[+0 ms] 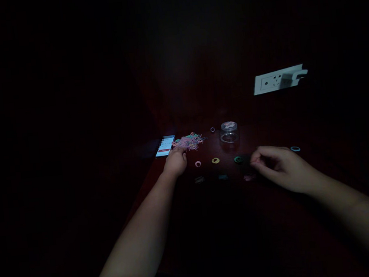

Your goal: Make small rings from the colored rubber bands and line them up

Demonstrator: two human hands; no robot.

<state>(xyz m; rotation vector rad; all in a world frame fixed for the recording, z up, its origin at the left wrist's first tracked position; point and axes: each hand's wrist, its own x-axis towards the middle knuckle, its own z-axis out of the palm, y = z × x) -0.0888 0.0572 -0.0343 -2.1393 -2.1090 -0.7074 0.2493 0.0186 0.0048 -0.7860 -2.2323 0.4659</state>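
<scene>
My left hand (176, 162) is at the near edge of a tangled pile of colourful elastic bands (189, 141), mostly pink and purple with some green. Its fingertips are largely hidden behind the back of the hand. My right hand (278, 166) hovers above the table on the right, thumb and fingertips pinched together; whatever may be between them is too small to make out. To its left lie a green band cluster (238, 160), a yellow band cluster (216, 160) and a pink band (198, 164). A blue band (295, 149) lies just beyond the right hand.
A clear lidded jar (229, 137) stands at the back, with a small pale ring (213, 129) to its left. A lit phone (165, 146) lies left of the pile. Nearer are dim pale, blue (222, 177) and pink strips. A wall socket (280, 79) holds a plug.
</scene>
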